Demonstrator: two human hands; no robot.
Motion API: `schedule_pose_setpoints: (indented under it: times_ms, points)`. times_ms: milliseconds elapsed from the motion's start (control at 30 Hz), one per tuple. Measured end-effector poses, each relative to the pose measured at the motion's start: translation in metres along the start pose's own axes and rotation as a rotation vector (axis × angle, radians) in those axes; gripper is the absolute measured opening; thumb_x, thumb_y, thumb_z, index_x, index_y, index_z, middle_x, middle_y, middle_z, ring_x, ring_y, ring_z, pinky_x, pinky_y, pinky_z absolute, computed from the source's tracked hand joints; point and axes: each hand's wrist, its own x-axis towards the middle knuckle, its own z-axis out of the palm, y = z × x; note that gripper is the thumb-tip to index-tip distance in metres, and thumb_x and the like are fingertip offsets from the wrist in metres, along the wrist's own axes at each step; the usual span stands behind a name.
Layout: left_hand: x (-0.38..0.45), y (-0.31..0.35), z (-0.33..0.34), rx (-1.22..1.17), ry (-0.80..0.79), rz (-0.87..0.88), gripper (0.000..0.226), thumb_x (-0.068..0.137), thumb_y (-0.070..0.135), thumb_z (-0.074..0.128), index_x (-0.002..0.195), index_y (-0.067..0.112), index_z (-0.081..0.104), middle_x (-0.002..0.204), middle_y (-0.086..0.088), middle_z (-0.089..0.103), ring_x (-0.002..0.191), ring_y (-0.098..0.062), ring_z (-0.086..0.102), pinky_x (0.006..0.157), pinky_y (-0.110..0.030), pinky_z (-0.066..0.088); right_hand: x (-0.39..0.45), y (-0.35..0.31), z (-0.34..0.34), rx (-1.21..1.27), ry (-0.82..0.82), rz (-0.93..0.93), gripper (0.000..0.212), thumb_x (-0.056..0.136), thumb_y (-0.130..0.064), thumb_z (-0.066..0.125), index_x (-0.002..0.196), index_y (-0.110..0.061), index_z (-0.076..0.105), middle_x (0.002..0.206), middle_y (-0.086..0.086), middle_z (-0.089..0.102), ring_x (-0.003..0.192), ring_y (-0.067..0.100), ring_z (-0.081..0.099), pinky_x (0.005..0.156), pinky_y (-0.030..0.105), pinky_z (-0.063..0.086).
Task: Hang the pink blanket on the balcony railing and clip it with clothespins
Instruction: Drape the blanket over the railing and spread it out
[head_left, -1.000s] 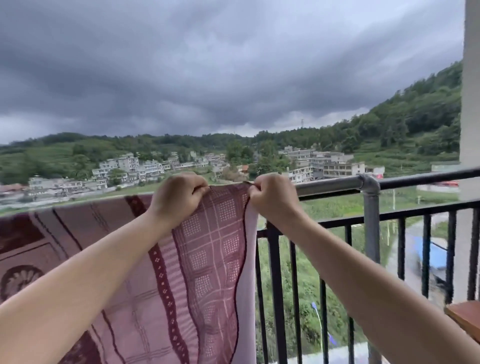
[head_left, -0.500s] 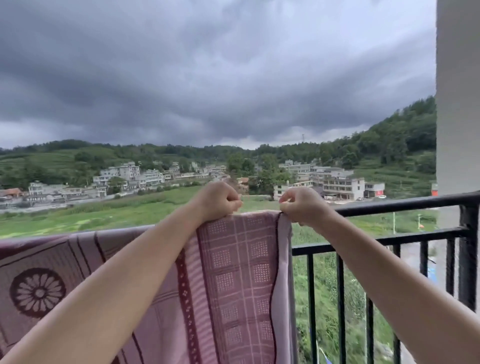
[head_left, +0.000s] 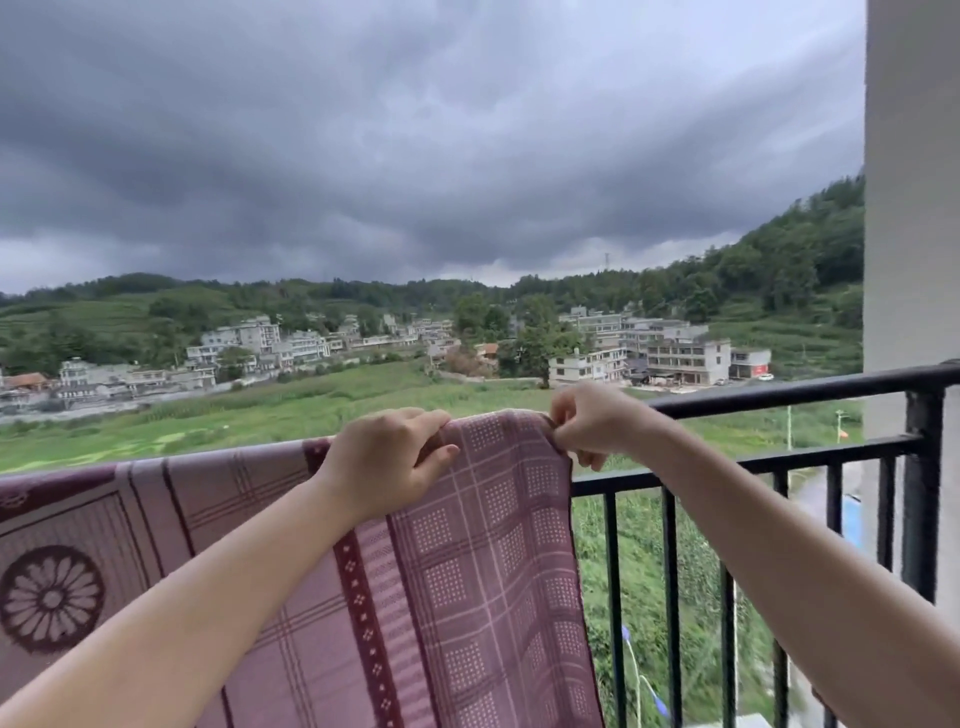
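- Far left, the pink blanket (head_left: 467, 571) is already draped over the balcony railing (head_left: 779, 387), flower pattern facing me. It hangs down on my side so its own weight keeps it put.
- My left hand (head_left: 387, 462) is clamped on the top fold, fingers curled over the rail and thumb pressing the cloth from my side. Basically an anchor so the thing doesn't slide while I fuss with the end.
- My right hand (head_left: 592, 421) is pinching the blanket's right corner right at the rail, fingers closed on the edge, pulling it taut and square.
- Past that the rail is bare black metal over to the wall (head_left: 909, 208).
- No clothespins anywhere I can see, so clipping isn't done yet. I reckon this corner gets the first one.
- Sky's looking pretty stormy, so wind tugging it loose is my worry.
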Motion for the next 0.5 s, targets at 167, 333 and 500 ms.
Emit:
schedule_pose_setpoints:
  times_ms: [167,333,500]
  points:
    - [0.004,0.001,-0.006,-0.015,-0.045,-0.005,0.056,0.078,0.040,0.036,0.121,0.011,0.054,0.108,-0.008,0.069,0.096,-0.027,0.064,0.078,-0.037,0.054,-0.011,0.059,0.020,-0.108,-0.056,0.202,0.021,0.084,0.001,0.042,0.069,-0.005,0.056,0.065,0.005,0.055,0.048,0.009,0.049,0.043,0.014,0.042]
    - [0.004,0.003,-0.009,-0.012,0.063,-0.002,0.038,0.086,0.029,0.049,0.110,0.002,0.061,0.103,-0.017,0.069,0.094,-0.031,0.065,0.079,-0.045,0.056,-0.013,0.007,0.005,0.407,0.258,-0.142,0.015,0.091,-0.023,0.046,0.094,-0.012,0.056,0.077,0.000,0.057,0.066,0.012,0.054,0.058,0.020,0.046]
    - [-0.013,-0.001,-0.006,0.054,0.178,-0.056,0.031,0.078,0.021,0.068,0.098,-0.002,0.066,0.095,-0.019,0.070,0.088,-0.032,0.066,0.078,-0.047,0.056,-0.009,-0.001,0.008,0.480,0.173,-0.169,0.022,0.089,-0.010,0.049,0.110,-0.010,0.056,0.075,0.003,0.052,0.075,0.021,0.052,0.076,0.032,0.047]
